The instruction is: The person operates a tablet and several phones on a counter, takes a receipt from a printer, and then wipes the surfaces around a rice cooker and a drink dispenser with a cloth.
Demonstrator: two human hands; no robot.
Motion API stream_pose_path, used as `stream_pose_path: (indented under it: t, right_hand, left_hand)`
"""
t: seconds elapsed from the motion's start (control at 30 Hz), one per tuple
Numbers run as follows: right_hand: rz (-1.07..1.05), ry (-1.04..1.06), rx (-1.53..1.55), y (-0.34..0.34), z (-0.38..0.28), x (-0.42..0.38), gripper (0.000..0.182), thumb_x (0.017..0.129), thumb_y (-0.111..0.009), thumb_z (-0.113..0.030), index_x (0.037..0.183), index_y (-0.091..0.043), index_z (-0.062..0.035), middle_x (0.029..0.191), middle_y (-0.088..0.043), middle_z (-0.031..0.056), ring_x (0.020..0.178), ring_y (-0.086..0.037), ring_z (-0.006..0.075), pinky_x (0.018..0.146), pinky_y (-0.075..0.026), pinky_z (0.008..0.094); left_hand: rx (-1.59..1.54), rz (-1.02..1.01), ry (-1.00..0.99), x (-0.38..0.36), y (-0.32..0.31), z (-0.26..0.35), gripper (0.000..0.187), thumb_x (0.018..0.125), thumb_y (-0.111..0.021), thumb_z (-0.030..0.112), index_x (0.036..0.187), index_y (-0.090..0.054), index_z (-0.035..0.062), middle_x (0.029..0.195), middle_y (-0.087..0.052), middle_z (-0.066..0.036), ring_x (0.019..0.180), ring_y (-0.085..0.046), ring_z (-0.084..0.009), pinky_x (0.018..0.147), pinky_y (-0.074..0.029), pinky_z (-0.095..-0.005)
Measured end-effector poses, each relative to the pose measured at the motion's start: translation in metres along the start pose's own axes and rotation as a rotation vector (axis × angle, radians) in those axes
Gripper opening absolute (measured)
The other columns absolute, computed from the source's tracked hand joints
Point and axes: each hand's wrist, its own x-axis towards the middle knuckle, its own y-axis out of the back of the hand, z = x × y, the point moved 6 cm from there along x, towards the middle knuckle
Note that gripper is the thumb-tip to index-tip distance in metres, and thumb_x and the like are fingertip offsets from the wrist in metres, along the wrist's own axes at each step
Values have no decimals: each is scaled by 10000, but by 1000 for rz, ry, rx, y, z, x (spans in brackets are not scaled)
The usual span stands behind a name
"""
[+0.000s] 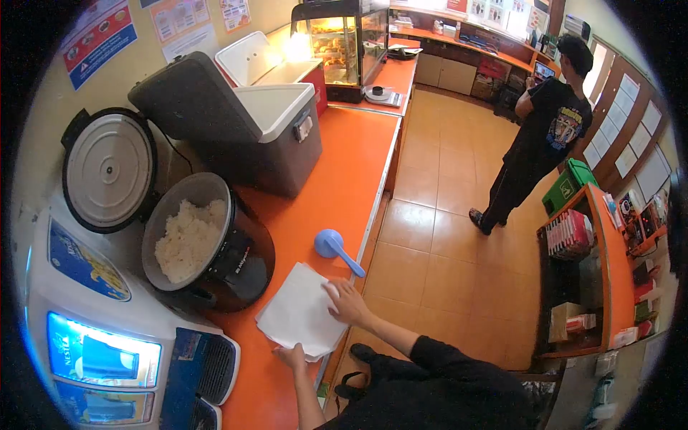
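Head view, lower centre: right hand point(347, 302), loosely open, touches the paper point(297, 309); left hand point(292, 357) meets its lower edge, grip unclear.

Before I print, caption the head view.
Left hand and right hand at stacked white paper sheets near a round-bowled blue scoop.

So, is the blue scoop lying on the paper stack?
No, the blue scoop lies on the orange counter, beside the paper stack.
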Motion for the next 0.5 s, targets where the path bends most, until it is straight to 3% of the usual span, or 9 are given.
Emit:
stream_pose_path:
  t: [0.1,0.13,0.2,0.23,0.27,0.33,0.37,0.43,0.5]
  right_hand:
    - [-317,283,279,4,-44,-49,702,733,-720,-270,1354,-442,-94,1255,-539,141,1239,-469,311,1041,-361,480]
    - [-336,287,311,-5,-49,-62,702,733,-720,-270,1354,-442,-94,1255,-539,141,1239,-469,311,1041,-361,480]
    - [-301,99,318,-25,-50,-83,648,715,-723,-206,1313,-493,-105,1247,-563,117,1202,-502,312,1034,-373,462]
    - [-229,7,326,-30,-53,-83,556,715,-719,-172,1243,-563,-98,1200,-603,111,1159,-537,308,1023,-380,449]
    - [-161,-17,321,-38,-50,-85,456,717,-706,-160,1159,-618,-86,1130,-641,125,1125,-550,331,990,-400,445]
    - [-179,-438,398,-57,-28,-95,374,774,-691,-159,1131,-637,-62,1068,-672,126,1026,-600,310,897,-454,404]
    - [-192,-424,406,-75,-20,-98,374,774,-691,-159,1131,-637,-62,1068,-672,126,1026,-600,310,897,-454,404]
    - [-78,-952,920,-107,16,-114,376,820,-688,-116,1172,-605,-13,1032,-683,159,882,-646,261,749,-503,403]
    - [19,-1042,1010,-81,16,-104,358,843,-677,-136,1162,-606,11,1016,-686,148,833,-642,241,717,-506,385]
  left_hand:
    - [-735,-252,-21,-17,-6,19,827,718,-592,1,1435,-187,-74,1396,-348,-257,1324,-362,-364,1095,-335,-463]
    - [-725,-235,-19,-21,-1,29,829,723,-572,-26,1451,-176,-41,1395,-356,-232,1304,-384,-339,1075,-363,-430]
    - [-621,-176,-30,-45,15,74,843,747,-582,-33,1468,-146,-22,1398,-364,-210,1258,-436,-302,1060,-381,-368]
    - [-657,-217,-59,-14,-18,28,823,778,-590,-22,1471,-148,-22,1396,-373,-202,1244,-449,-289,1044,-396,-378]
    - [-791,-365,47,-72,12,120,776,806,-588,-15,1468,-182,-29,1377,-410,-191,1235,-453,-289,1037,-398,-384]
    - [-752,-432,-147,-77,-8,146,617,866,-616,75,1404,-328,-16,1236,-500,-161,1111,-499,-247,944,-442,-379]
    - [-694,-565,-180,-75,-23,151,584,883,-641,131,1379,-366,-8,1192,-512,-154,1080,-498,-232,920,-443,-371]
    - [-317,-344,-492,-78,-28,163,566,881,-684,259,1319,-430,5,1123,-515,-154,1065,-476,-205,897,-428,-357]
    - [-314,-234,-380,-75,-43,145,582,866,-702,323,1285,-467,-5,1114,-521,-160,1134,-438,-223,959,-391,-363]
